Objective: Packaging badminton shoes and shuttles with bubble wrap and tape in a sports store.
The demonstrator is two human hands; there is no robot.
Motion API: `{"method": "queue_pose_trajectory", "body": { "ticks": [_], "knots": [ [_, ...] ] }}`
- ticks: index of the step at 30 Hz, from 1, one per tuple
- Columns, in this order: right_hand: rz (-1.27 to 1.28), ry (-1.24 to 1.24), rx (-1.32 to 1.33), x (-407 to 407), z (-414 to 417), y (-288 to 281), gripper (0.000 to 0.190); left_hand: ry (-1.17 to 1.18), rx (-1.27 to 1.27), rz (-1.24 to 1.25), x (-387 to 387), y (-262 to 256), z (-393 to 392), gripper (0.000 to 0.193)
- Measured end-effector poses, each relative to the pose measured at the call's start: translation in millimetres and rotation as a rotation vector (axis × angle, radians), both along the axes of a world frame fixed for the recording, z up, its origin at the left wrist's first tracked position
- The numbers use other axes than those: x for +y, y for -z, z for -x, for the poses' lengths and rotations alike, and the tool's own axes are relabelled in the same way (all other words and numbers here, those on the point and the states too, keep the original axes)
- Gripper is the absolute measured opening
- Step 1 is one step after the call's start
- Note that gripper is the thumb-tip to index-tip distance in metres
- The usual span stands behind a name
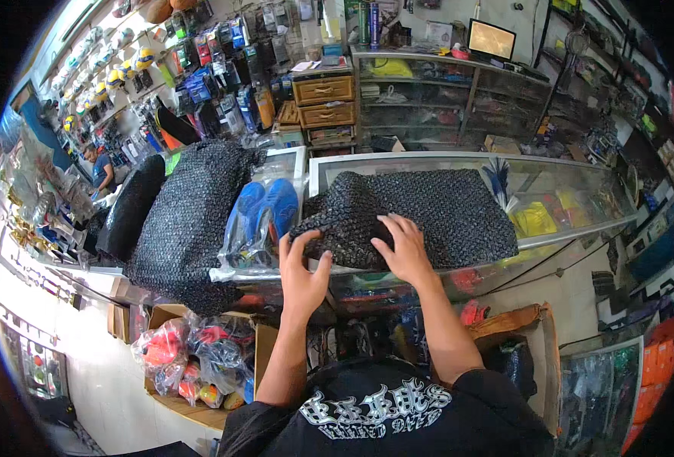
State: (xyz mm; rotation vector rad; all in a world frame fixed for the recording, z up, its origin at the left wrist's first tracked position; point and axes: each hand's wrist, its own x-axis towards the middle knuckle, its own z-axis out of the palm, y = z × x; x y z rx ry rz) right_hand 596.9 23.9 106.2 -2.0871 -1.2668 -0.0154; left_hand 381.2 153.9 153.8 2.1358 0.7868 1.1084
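A sheet of black bubble wrap (440, 211) lies across the glass display counter in front of me, its left part raised in a rumpled fold. My left hand (304, 280) is at the left end of this fold, thumb and fingers apart. Fingers spread, my right hand (402, 248) rests against the middle of the wrap. What lies under the fold is hidden. Left of my left hand, a pair of blue shoes (263, 208) sits in clear plastic. Beyond them a large bundle in black bubble wrap (188, 217) hangs over the counter's front edge.
A cardboard box (263, 357) of bagged balls stands below on the left; another open carton (545, 365) is at right. Glass counters (585, 225) continue rightward. A black rounded item (134, 205) leans beside the bundle. A person (103, 168) is at far left.
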Motion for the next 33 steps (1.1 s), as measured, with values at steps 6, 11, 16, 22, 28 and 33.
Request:
{"method": "queue_pose_trajectory", "body": {
  "ticks": [6,11,16,22,28,33],
  "knots": [
    [0.33,-0.059,-0.024,29,30,-9,0.073,0.261,-0.084,0.177,2,-10,6,0.044],
    [0.341,0.036,-0.128,38,21,9,0.076,0.259,-0.041,0.215,9,2,6,0.05],
    [-0.187,-0.067,0.15,60,30,5,0.068,0.364,-0.053,0.258,13,7,7,0.059],
    [0.417,-0.03,-0.136,60,33,22,0.079,0.646,0.106,0.177,9,4,0,0.052],
    [0.468,-0.006,-0.038,72,34,10,0.109,0.434,0.013,0.03,8,-4,15,0.042],
    [0.585,0.002,-0.005,97,41,-19,0.119,0.084,-0.102,-0.204,24,-21,45,0.028]
  ]
}}
